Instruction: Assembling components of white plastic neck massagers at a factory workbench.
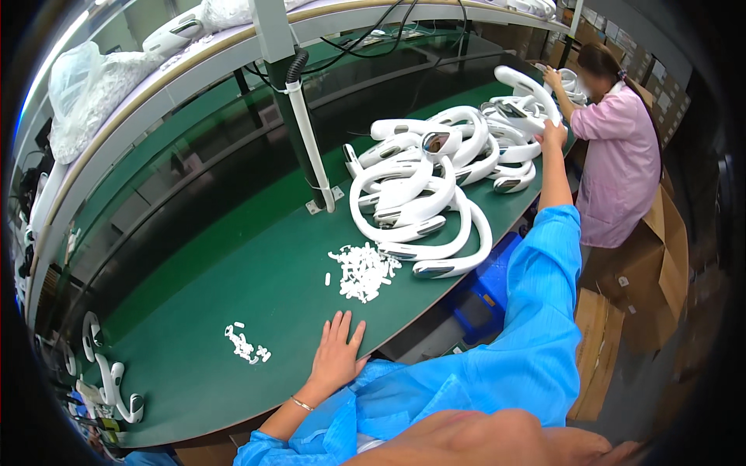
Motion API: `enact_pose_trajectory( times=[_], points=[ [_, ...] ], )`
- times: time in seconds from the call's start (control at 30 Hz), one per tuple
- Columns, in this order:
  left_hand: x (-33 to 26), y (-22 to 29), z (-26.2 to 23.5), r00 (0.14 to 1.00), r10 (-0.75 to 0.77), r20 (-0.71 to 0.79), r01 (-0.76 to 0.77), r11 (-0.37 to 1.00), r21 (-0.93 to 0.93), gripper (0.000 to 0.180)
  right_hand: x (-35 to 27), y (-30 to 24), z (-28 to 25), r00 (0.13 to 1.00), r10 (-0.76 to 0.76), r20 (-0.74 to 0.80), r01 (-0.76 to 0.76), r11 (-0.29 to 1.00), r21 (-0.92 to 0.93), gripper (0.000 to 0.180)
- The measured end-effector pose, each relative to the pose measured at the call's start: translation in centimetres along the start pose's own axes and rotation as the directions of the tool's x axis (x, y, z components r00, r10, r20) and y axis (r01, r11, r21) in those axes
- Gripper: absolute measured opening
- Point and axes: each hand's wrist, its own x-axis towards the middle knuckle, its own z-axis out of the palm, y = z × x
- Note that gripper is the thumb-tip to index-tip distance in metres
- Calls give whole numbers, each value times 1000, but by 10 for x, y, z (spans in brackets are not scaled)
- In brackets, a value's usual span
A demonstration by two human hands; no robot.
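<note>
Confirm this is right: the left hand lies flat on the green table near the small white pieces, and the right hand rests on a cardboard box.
Wrong about the right hand: the head view shows it reaching a white curved part on the pile. The left hand does lie flat on the green table near the small white pieces.

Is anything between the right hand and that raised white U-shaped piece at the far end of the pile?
Nothing visible. The right hand is already at the raised white U-shaped piece, fingers touching its lower end, above the pile of similar white pieces. The left hand rests flat on the green table.

right hand (553, 133) fingertips hidden behind white curved housing (527, 87)
</note>
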Motion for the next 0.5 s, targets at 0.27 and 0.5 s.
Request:
enact_pose_trajectory(
  times=[0.27, 0.5],
  points=[
    [-6, -4, -9, 995, -59, 76, 63, 997, -45, 78, 65, 93, 50, 969, -210, 132, 210, 406, -890, 51],
    [-8, -11, 11, 997, 50, -52, -54, 995, -80, 79, 11, 43, -1, 992, -26, 122, 125, 183, -975, 57]
  ],
)
